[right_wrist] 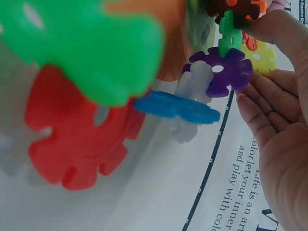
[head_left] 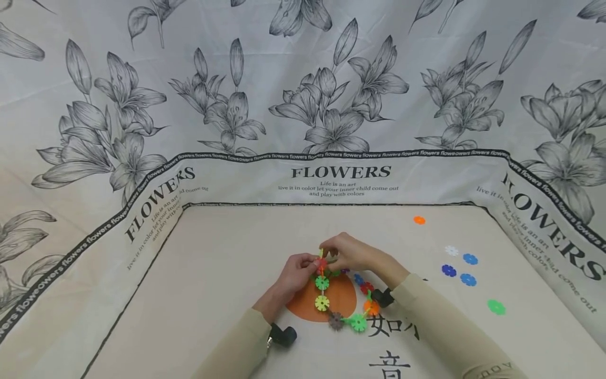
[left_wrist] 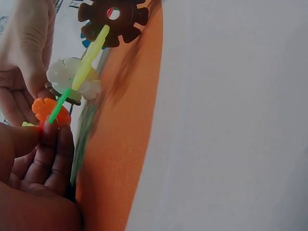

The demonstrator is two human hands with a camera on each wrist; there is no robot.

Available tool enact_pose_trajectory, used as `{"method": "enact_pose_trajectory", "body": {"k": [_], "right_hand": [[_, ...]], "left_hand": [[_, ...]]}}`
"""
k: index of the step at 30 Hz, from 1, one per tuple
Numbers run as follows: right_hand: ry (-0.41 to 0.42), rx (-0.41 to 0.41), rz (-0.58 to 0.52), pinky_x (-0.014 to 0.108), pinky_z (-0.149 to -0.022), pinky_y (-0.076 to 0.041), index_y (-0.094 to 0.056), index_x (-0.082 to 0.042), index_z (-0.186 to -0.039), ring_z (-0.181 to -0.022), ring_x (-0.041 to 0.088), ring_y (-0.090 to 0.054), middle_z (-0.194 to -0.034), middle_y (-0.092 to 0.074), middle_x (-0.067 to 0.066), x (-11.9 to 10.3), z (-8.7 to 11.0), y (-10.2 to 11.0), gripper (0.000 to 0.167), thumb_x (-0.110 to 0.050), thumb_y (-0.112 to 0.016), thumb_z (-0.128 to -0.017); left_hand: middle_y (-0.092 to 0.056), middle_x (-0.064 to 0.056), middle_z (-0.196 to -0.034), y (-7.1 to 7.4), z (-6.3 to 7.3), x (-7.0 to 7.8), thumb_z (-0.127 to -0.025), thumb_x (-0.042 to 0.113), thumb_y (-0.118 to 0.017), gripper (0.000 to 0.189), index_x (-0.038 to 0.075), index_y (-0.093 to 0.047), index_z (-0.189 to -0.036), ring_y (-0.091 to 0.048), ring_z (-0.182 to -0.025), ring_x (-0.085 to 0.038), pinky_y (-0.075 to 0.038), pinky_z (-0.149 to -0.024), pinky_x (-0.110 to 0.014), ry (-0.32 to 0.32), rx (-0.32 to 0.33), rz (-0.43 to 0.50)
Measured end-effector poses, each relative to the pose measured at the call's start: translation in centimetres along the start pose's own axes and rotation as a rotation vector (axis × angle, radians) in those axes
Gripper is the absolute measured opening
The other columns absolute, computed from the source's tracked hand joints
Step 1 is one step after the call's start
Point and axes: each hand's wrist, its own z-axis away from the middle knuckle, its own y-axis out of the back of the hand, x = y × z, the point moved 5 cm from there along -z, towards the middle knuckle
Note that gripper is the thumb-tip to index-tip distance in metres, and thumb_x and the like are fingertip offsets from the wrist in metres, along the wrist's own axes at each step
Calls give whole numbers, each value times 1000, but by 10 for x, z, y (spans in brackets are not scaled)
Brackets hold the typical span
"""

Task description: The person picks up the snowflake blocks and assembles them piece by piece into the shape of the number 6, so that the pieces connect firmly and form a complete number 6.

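A chain of slotted plastic discs, with a green disc and a yellow disc on its left side, loops below both hands. My left hand pinches the red disc near the top of the loop. Opposite it, my right hand holds the other end between thumb and fingers. In the right wrist view, its thumb lies on a brown disc, beside a purple disc and a yellow disc. An orange disc shows at the left fingertips in the left wrist view.
Loose discs lie to the right: an orange one farthest back, a white one, several blue ones and a green one. A printed cloth with an orange circle covers the surface; flowered fabric walls rise around it.
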Motion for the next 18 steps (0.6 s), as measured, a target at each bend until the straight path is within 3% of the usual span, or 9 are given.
{"method": "enact_pose_trajectory", "body": {"k": [18], "right_hand": [[60,-17,32,28,-70,-51,-71,-13,-99,-79,22,-63,-89,-71,-2,-6,-3,1,18,-9,-79,-83]], "left_hand": [[-73,-5,-90,1,-4,-3,-104,16,-61,18,2,-71,-108,-64,-84,-15,-51,-80,-26,12,-6,2]]}}
